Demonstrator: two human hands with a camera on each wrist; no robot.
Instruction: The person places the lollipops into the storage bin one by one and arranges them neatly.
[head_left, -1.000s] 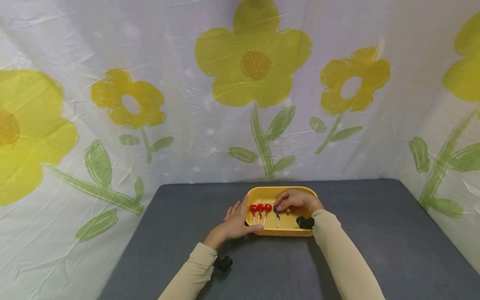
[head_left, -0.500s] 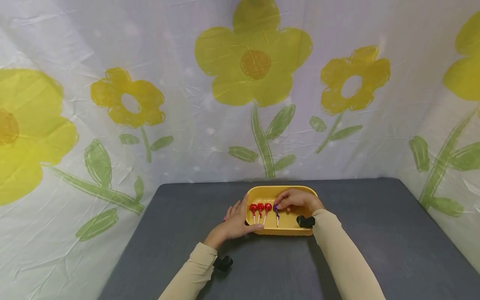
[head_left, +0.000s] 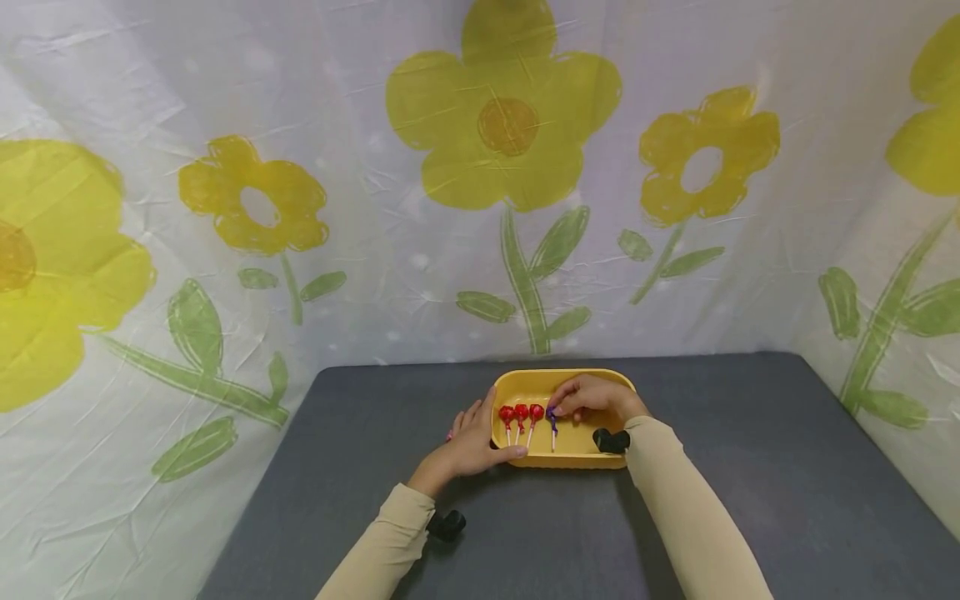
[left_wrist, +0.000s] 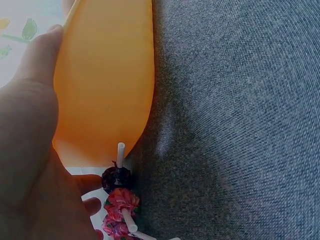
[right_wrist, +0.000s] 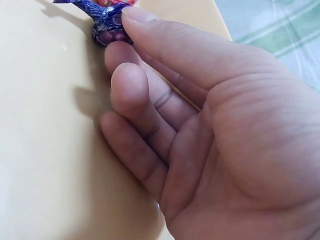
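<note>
A dark-wrapped round lollipop (left_wrist: 116, 180) and pinkish-red wrapped lollipops (left_wrist: 121, 201), all with white sticks, lie by the left hand's fingers on the dark grey woven-topped table (head_left: 750, 500). The left hand (head_left: 472, 442) is extended, fingers straight along the left end of the rounded rectangular yellow tray (head_left: 566, 462), thumb at its near rim. Inside the tray, three shiny red-wrapped lollipops (head_left: 521, 414) lie side by side, white sticks toward the person. Just right of them is a shiny purple-wrapped lollipop (head_left: 553, 422), its head pinched between thumb and index finger of the right hand (head_left: 596, 396); I cannot tell whether it touches the tray floor
</note>
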